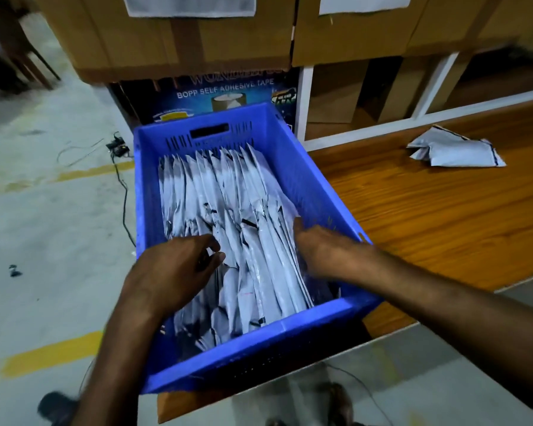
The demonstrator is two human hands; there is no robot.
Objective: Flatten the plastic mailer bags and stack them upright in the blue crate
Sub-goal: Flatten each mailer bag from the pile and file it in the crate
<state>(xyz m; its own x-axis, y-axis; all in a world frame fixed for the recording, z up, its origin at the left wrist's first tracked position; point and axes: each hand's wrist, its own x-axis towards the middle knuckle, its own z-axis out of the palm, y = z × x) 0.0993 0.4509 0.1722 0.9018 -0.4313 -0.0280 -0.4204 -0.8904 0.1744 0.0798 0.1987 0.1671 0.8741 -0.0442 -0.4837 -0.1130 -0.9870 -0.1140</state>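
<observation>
Grey concrete floor [43, 210] left, yellow painted lines [53, 352] across it, black cable [124, 195] trailing. Wooden table [428, 226] right. Far: stacked cardboard boxes [197, 35], blue adhesive-tape carton [222, 93] beneath, white-framed shelving [440, 84] far right. Chair legs [34, 66] far left. Dim indoor light.

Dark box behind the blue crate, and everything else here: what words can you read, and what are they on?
"BOPP SELF ADHESIVE TAPE": on the dark tape box behind the crate.
Big word above that line: starts like "WOND", the rest is blurred and cut off by a cardboard box.
Yellow badge on the tape box: too small to read.
Raised marks under the crate's handle hole: too blurred.
Bags and white sheets: no words can be read.
</observation>
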